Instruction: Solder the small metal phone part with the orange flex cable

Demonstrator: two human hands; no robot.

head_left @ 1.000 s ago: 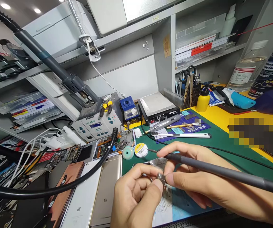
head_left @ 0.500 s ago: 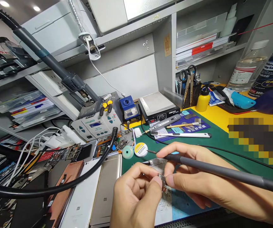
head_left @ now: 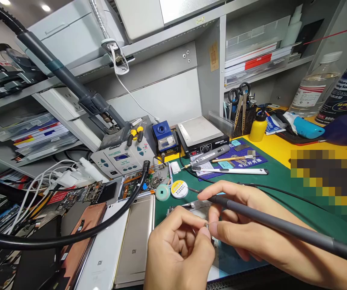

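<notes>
My left hand [head_left: 179, 249] is closed in a pinch, thumb against forefinger, on a small circuit board [head_left: 207, 226]. Only a bit of the board's metallic edge shows between the fingertips. My right hand [head_left: 248, 219] meets it from the right, its thumb and a finger pressed together at the same piece. Across that hand lies a dark grey pen-shaped tool [head_left: 270, 220] with a ribbed black grip and thin metal tip, held under the raised forefinger. The tip points left, near a round white-and-yellow tin [head_left: 179, 189]. A green-lidded round pot [head_left: 163, 193] stands beside the tin.
Phones, including a gold one [head_left: 135, 241], lie at left under a black hose [head_left: 79, 239]. Behind are a tray of parts [head_left: 120, 192], a grey control station [head_left: 122, 157] and a heating plate [head_left: 202, 131]. A white brush [head_left: 236, 171] rests on the green mat [head_left: 297, 177].
My left hand has shifted slightly right and turned, bringing the fingertips of both hands closer. The circuit board, more visible earlier, is now mostly covered. The pen-shaped tool has tilted slightly.
</notes>
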